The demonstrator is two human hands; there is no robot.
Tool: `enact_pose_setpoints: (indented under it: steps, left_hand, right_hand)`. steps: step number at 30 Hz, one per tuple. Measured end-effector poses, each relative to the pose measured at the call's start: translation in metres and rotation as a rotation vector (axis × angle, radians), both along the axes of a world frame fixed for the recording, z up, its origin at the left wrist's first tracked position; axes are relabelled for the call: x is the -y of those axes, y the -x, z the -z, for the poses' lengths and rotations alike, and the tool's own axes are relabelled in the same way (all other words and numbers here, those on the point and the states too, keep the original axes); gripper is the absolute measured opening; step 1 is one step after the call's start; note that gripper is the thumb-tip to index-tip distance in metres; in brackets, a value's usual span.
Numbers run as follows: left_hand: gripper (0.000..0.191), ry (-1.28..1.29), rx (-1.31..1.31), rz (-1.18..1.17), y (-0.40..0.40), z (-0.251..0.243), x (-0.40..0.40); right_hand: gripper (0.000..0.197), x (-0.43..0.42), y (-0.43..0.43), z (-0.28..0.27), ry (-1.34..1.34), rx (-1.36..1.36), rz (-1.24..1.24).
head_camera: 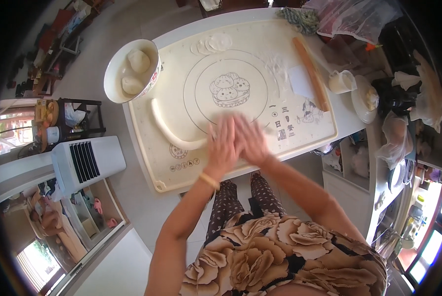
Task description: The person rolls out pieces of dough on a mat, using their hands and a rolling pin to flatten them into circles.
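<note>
A long curved rope of white dough [169, 135] lies on the cream kneading mat [147, 162], its right end reaching my hands. My left hand [224, 142] and my right hand [251, 138] are side by side, fingers extended and blurred, palms down over the mat's near middle. Whatever lies under the palms is hidden. Overlapping round dough wrappers [219, 42] rest near the mat's far edge. A wooden rolling pin [309, 74] lies along the right side, beside a white sheet or scraper [300, 82]. Flour dusts the mat left of it.
At the mat's far left corner stands a bowl [154, 76] holding two pale dough pieces in liquid. A clear cup [342, 82], a plate [363, 100] and a knitted green cloth [298, 19] sit past the mat's right side. A white air cooler [91, 161] stands at left.
</note>
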State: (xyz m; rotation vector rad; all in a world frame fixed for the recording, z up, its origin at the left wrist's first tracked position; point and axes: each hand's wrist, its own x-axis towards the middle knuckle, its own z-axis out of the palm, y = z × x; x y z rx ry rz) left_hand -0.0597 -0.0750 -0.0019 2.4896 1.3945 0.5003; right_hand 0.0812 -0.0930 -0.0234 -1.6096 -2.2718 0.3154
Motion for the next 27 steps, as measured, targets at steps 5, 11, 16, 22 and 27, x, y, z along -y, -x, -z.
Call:
enact_pose_setpoints:
  steps: [5,11,16,22,27]
  left_hand:
    - [0.060,-0.178,-0.155,-0.204,0.001,-0.001,-0.097]
    - [0.059,0.016,-0.249,0.062,0.026,-0.021,0.022]
    - [0.060,0.037,-0.014,0.086,0.038,-0.008,-0.008]
    - [0.057,-0.008,-0.132,0.059,0.020,-0.020,0.020]
    - [0.065,-0.043,-0.120,-0.060,-0.025,-0.002,-0.029]
  right_hand:
    - [0.056,-0.085,-0.019,0.001,-0.258,0.105,0.180]
    - [0.063,0.032,-0.047,-0.029,0.052,0.103,0.011]
    - [0.053,0.006,-0.083,-0.028,0.012,-0.075,-0.038]
    - [0.034,0.027,-0.096,-0.024,-0.057,0.095,0.047]
    - [0.058,-0.031,-0.055,-0.006,-0.025,0.128,0.017]
